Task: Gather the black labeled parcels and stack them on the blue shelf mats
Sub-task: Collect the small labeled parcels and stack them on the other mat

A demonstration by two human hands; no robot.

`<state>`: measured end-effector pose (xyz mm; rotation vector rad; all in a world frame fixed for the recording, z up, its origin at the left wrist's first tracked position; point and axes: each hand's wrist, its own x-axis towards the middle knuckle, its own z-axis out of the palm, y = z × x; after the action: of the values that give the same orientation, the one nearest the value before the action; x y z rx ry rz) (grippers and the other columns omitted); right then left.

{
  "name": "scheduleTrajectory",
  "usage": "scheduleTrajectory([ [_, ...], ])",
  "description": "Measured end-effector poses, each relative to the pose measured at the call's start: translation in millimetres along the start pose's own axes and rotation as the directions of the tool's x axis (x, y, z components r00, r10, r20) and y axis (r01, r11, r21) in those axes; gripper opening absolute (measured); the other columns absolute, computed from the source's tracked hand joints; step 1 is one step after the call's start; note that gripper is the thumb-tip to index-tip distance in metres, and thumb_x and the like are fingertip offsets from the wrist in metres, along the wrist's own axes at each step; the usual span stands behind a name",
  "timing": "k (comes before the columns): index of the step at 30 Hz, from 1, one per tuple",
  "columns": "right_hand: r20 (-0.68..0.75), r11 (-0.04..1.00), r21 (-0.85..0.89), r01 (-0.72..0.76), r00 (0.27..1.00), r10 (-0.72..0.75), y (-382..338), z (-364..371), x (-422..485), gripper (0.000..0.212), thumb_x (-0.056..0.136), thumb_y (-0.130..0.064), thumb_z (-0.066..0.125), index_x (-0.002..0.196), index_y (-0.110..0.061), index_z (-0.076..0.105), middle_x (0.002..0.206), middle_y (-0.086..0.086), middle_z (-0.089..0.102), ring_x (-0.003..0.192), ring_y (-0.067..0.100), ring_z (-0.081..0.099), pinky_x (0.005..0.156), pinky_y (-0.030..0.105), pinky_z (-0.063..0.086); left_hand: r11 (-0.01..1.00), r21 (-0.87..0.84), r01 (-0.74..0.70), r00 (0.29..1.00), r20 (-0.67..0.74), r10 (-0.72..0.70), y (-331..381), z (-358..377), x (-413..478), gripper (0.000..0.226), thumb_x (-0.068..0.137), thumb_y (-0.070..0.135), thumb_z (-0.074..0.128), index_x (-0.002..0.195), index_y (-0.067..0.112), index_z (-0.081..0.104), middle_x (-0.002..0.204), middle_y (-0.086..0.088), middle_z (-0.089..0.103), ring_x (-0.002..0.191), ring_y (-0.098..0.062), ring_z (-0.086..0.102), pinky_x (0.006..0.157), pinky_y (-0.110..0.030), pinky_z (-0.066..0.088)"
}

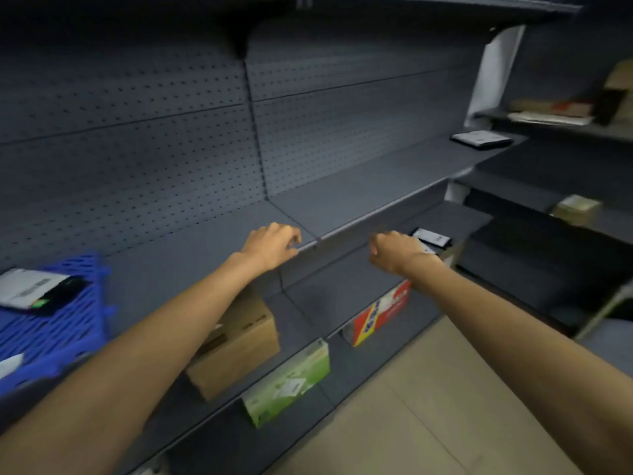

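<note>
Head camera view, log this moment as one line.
left hand empty | right hand empty, near black parcel | one parcel on blue mat

Blue lattice mat [61, 323]; black parcel [432, 238], white label; grey perforated shelf back [137, 132]; green box [287, 382].

A brown cardboard box [236, 341] is set on a lower grey shelf [308, 299]. A green carton [291, 382] is seen just below and right of the brown cardboard box, and a red and white carton [380, 315] further right of it.
</note>
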<state>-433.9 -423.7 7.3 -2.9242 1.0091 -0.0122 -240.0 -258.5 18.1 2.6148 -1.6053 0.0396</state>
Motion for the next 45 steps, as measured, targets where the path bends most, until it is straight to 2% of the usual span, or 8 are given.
scheduleTrajectory([
  [10, 0.003, 0.944, -0.112, -0.31, 0.95, 0.312, 308, -17, -43, 0.028, 0.097, -0.026, 0.042, 0.118, -0.016, 0.058, 0.122, 0.011, 0.061, 0.11, 0.033, 0.06, 0.081, 0.037, 0.042, 0.965, -0.094, -0.244, 0.97, -0.004, 0.244, 260, 49, 159, 0.027, 0.092, 0.034, 0.063, 0.118, 0.028, 0.063, 0.114, 0.002, 0.069, 0.112, -0.027, 0.063, 0.09, -0.04, 0.051],
  [16, 0.024, 0.92, -0.127, -0.37, 0.926, 0.376, 414, -7, -36, 0.021, 0.095, -0.025, 0.044, 0.11, -0.018, 0.058, 0.112, 0.01, 0.063, 0.099, 0.032, 0.062, 0.071, 0.034, 0.038, 0.948, -0.137, -0.287, 0.956, 0.021, 0.293, 349, 83, 227, 0.023, 0.093, 0.034, 0.062, 0.114, 0.027, 0.066, 0.11, 0.002, 0.07, 0.105, -0.025, 0.065, 0.084, -0.038, 0.05],
  [23, 0.055, 0.929, -0.099, -0.357, 0.93, 0.363, 464, 13, 46, 0.026, 0.096, -0.026, 0.043, 0.117, -0.018, 0.057, 0.117, 0.01, 0.062, 0.104, 0.032, 0.061, 0.074, 0.034, 0.039, 0.94, -0.157, -0.303, 0.952, -0.017, 0.305, 377, 90, 329, 0.021, 0.094, 0.034, 0.061, 0.112, 0.026, 0.065, 0.107, 0.002, 0.07, 0.102, -0.026, 0.066, 0.078, -0.036, 0.047],
  [27, 0.046, 0.938, -0.083, -0.338, 0.939, 0.342, 492, 8, 115, 0.023, 0.095, -0.027, 0.045, 0.112, -0.018, 0.057, 0.116, 0.009, 0.063, 0.103, 0.032, 0.061, 0.074, 0.035, 0.039, 0.939, -0.144, -0.311, 0.95, -0.034, 0.309, 381, 82, 414, 0.02, 0.094, 0.033, 0.062, 0.112, 0.025, 0.066, 0.109, 0.001, 0.069, 0.104, -0.026, 0.064, 0.08, -0.036, 0.048],
  [31, -0.028, 0.924, -0.101, -0.368, 0.93, 0.367, 546, -27, 192, 0.021, 0.096, -0.03, 0.048, 0.108, -0.016, 0.058, 0.118, 0.014, 0.063, 0.105, 0.035, 0.061, 0.079, 0.037, 0.044, 0.937, -0.111, -0.33, 0.943, -0.077, 0.323, 384, 64, 513, 0.022, 0.095, 0.03, 0.061, 0.115, 0.021, 0.065, 0.116, -0.004, 0.067, 0.108, -0.029, 0.062, 0.084, -0.04, 0.049],
  [36, -0.157, 0.911, -0.051, -0.41, 0.904, 0.398, 607, -59, 279, 0.022, 0.095, -0.03, 0.042, 0.107, -0.017, 0.055, 0.117, 0.012, 0.063, 0.101, 0.036, 0.062, 0.072, 0.038, 0.04, 0.939, -0.084, -0.333, 0.941, -0.1, 0.324, 397, 50, 630, 0.027, 0.095, 0.031, 0.061, 0.119, 0.02, 0.064, 0.124, -0.003, 0.066, 0.114, -0.028, 0.061, 0.092, -0.044, 0.051],
  [41, -0.099, 0.924, -0.054, -0.379, 0.923, 0.372, 642, -41, 337, 0.022, 0.096, -0.032, 0.042, 0.109, -0.018, 0.054, 0.118, 0.014, 0.064, 0.101, 0.037, 0.063, 0.073, 0.039, 0.042, 0.923, -0.085, -0.376, 0.926, -0.063, 0.372, 430, 73, 703, 0.027, 0.094, 0.029, 0.062, 0.119, 0.02, 0.063, 0.124, -0.005, 0.065, 0.114, -0.028, 0.061, 0.091, -0.043, 0.051],
  [45, -0.097, 0.933, -0.037, -0.359, 0.93, 0.354, 678, -36, 401, 0.026, 0.096, -0.031, 0.044, 0.116, -0.018, 0.053, 0.123, 0.015, 0.062, 0.107, 0.037, 0.062, 0.077, 0.04, 0.043, 0.938, -0.08, -0.338, 0.941, -0.058, 0.334, 442, 85, 760, 0.029, 0.095, 0.028, 0.061, 0.122, 0.018, 0.062, 0.128, -0.008, 0.061, 0.115, -0.031, 0.059, 0.091, -0.043, 0.048],
])
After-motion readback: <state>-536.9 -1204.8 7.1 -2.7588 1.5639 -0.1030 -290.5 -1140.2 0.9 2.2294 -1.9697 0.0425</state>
